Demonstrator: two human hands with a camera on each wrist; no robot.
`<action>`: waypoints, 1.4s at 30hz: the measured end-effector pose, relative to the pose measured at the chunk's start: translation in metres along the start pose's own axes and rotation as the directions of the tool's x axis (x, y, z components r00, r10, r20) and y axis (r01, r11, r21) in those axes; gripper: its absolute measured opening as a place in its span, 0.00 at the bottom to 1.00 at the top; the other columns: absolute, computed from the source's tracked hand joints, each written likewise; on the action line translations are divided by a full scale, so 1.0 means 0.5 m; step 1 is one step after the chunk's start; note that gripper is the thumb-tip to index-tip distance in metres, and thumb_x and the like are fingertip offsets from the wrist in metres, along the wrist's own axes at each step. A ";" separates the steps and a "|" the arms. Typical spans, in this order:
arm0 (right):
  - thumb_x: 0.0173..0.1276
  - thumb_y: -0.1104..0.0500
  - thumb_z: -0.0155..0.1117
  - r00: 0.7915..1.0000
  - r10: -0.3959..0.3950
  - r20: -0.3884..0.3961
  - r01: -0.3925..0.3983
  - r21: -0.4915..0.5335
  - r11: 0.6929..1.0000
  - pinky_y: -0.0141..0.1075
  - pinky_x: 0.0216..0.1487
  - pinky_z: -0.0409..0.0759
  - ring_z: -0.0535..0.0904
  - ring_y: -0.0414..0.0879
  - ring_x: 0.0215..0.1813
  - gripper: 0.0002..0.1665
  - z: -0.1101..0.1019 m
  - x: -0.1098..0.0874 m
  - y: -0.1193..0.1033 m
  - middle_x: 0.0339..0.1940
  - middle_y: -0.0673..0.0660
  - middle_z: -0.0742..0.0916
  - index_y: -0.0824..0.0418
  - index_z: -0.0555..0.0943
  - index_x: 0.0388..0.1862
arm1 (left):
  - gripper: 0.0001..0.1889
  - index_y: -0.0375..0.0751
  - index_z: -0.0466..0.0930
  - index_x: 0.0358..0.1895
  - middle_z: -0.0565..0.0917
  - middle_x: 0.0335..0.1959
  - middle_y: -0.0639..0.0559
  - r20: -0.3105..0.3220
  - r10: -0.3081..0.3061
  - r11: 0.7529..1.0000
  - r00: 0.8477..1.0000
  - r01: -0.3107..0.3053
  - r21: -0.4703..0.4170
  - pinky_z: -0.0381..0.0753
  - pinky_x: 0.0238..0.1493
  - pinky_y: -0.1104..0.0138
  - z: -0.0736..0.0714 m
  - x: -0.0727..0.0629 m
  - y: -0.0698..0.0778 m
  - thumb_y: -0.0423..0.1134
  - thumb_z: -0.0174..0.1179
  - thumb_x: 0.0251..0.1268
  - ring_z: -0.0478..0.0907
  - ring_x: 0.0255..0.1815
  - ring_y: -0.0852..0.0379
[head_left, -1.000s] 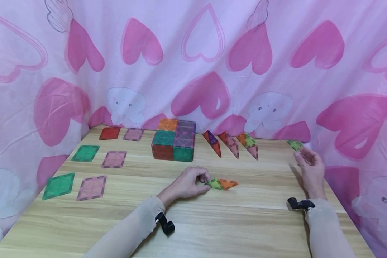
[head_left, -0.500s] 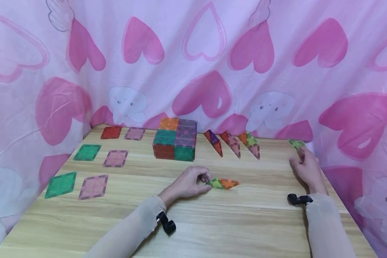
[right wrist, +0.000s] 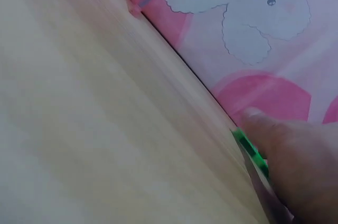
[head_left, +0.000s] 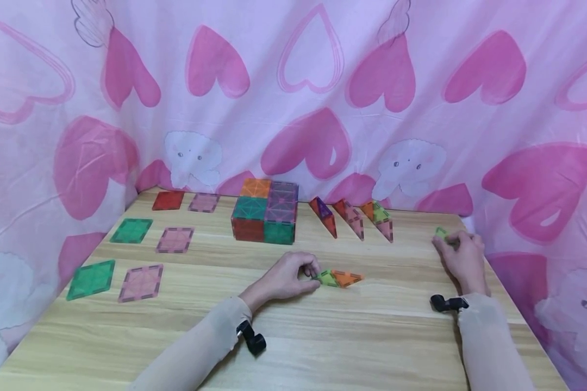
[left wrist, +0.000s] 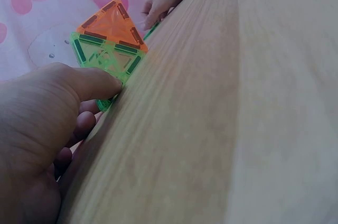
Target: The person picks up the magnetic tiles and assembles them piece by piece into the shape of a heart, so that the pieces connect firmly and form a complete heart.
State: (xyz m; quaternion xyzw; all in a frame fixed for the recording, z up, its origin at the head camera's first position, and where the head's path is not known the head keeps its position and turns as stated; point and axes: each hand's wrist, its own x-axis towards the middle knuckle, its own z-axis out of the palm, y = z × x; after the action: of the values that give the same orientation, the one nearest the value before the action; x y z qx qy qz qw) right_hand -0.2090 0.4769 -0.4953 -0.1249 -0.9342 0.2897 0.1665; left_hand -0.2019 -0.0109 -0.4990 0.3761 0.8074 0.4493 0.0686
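Observation:
My left hand (head_left: pixel 283 277) pinches the near end of a light-green triangular magnetic tile (head_left: pixel 328 278), thumb on one face and fingers behind. An orange triangular magnetic tile (head_left: pixel 347 278) is joined edge to edge with it. In the left wrist view the thumb covers one corner of the green tile (left wrist: pixel 100 55), and the orange tile (left wrist: pixel 113 26) stands clear of the hand. At the table's right side, my right hand (head_left: pixel 464 259) holds another light-green magnetic tile (head_left: pixel 441 233), mostly hidden by the fingers. Only a green edge (right wrist: pixel 251 150) shows in the right wrist view.
Behind the hands stands a box of coloured magnetic tiles (head_left: pixel 264 210). Right of it lie joined triangles: red-purple (head_left: pixel 324 216), red-pink (head_left: pixel 350 218) and orange-green-pink (head_left: pixel 379 220). Several tiles, including a green one (head_left: pixel 92 279) and a pink one (head_left: pixel 141 283), lie left. A pink curtain (head_left: pixel 293 98) borders the table.
My right hand has closed over the green tile at the far right and brought it slightly left and nearer. The left hand and its joined tiles have stayed in place.

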 end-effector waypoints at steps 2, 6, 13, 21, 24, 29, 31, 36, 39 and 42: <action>0.84 0.43 0.67 1.000 0.009 -0.013 -0.009 -0.011 1.000 0.71 0.73 0.67 0.64 0.79 0.73 0.32 0.000 -0.008 -0.008 0.72 0.82 0.72 0.73 0.81 0.58 | 0.09 0.52 0.87 0.42 0.87 0.38 0.61 0.002 -0.002 1.000 1.000 0.002 0.002 0.84 0.48 0.69 0.000 0.000 0.001 0.34 0.78 0.69 0.81 0.42 0.64; 0.83 0.46 0.70 1.000 -0.022 -0.001 0.022 0.014 1.000 0.68 0.68 0.67 0.67 0.76 0.70 0.29 -0.002 -0.024 -0.020 0.68 0.79 0.78 0.72 0.81 0.62 | 0.09 0.52 0.87 0.42 0.86 0.38 0.61 -0.001 -0.003 1.000 1.000 0.003 0.008 0.84 0.48 0.69 -0.001 0.000 0.003 0.35 0.78 0.69 0.81 0.42 0.64; 0.75 0.65 0.78 0.995 -0.097 -0.006 0.096 0.225 0.970 0.27 0.61 0.73 0.76 0.47 0.62 0.38 -0.001 -0.076 -0.034 0.69 0.69 0.77 0.67 0.72 0.78 | 0.08 0.52 0.87 0.42 0.87 0.39 0.61 0.002 0.003 1.000 1.000 -0.003 0.012 0.84 0.48 0.69 -0.002 -0.001 0.003 0.35 0.78 0.69 0.81 0.42 0.64; 0.75 0.65 0.77 0.956 -0.284 0.078 0.259 0.240 0.936 0.21 0.44 0.75 0.80 0.32 0.41 0.13 0.017 -0.119 -0.061 0.42 0.57 0.90 0.63 0.87 0.55 | 0.08 0.51 0.88 0.42 0.87 0.38 0.61 0.004 0.008 1.000 1.000 -0.008 0.012 0.84 0.49 0.68 -0.001 0.000 -0.001 0.34 0.78 0.68 0.81 0.42 0.64; 0.75 0.64 0.78 0.927 -0.346 0.141 0.303 0.260 0.917 0.25 0.45 0.76 0.82 0.37 0.41 0.11 0.025 -0.138 -0.086 0.42 0.54 0.91 0.58 0.89 0.53 | 0.08 0.51 0.88 0.42 0.87 0.38 0.60 0.006 0.003 1.000 1.000 -0.003 0.009 0.84 0.49 0.68 -0.002 0.000 0.000 0.34 0.77 0.68 0.82 0.42 0.63; 0.72 0.66 0.79 0.856 -0.455 0.247 0.346 0.381 0.857 0.26 0.58 0.77 0.85 0.39 0.52 0.15 0.048 -0.181 -0.141 0.48 0.50 0.93 0.50 0.90 0.52 | 0.09 0.52 0.87 0.42 0.87 0.38 0.62 0.011 -0.002 1.000 1.000 0.002 -0.002 0.84 0.48 0.68 -0.003 0.002 0.000 0.34 0.77 0.69 0.81 0.42 0.64; 0.73 0.66 0.78 0.826 -0.488 0.284 0.353 0.415 0.839 0.25 0.64 0.75 0.85 0.39 0.56 0.16 0.059 -0.196 -0.162 0.51 0.47 0.93 0.46 0.90 0.51 | 0.09 0.53 0.87 0.42 0.86 0.38 0.63 0.010 0.000 1.000 1.000 0.000 -0.006 0.84 0.48 0.69 -0.002 0.004 -0.001 0.35 0.77 0.69 0.81 0.42 0.65; 0.74 0.64 0.78 0.768 -0.547 0.332 0.370 0.468 0.803 0.28 0.63 0.78 0.86 0.41 0.55 0.15 0.081 -0.226 -0.202 0.50 0.44 0.92 0.44 0.90 0.51 | 0.09 0.54 0.87 0.42 0.86 0.38 0.63 0.007 -0.011 1.000 1.000 0.011 -0.007 0.84 0.49 0.68 -0.001 0.003 -0.002 0.35 0.77 0.69 0.81 0.42 0.64; 0.75 0.64 0.78 0.761 -0.560 0.329 0.379 0.475 0.794 0.30 0.59 0.80 0.87 0.42 0.52 0.15 0.087 -0.235 -0.213 0.48 0.44 0.92 0.44 0.90 0.51 | 0.09 0.53 0.87 0.42 0.86 0.38 0.63 0.005 -0.019 1.000 1.000 0.019 -0.008 0.84 0.49 0.68 0.001 0.002 -0.003 0.35 0.77 0.70 0.82 0.42 0.64; 0.74 0.64 0.78 0.767 -0.552 0.327 0.377 0.466 0.800 0.30 0.57 0.81 0.86 0.41 0.51 0.15 0.089 -0.238 -0.217 0.48 0.43 0.92 0.44 0.90 0.51 | 0.08 0.53 0.87 0.42 0.86 0.38 0.63 0.004 -0.020 1.000 1.000 0.020 -0.004 0.84 0.49 0.68 0.001 0.001 -0.002 0.35 0.77 0.70 0.81 0.42 0.64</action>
State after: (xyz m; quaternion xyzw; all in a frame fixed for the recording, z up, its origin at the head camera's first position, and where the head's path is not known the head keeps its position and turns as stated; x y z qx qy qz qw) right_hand -0.1322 0.3285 -0.4953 0.2193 -0.8746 0.4310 0.0352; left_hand -0.2023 -0.0105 -0.5000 0.3689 0.8101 0.4495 0.0756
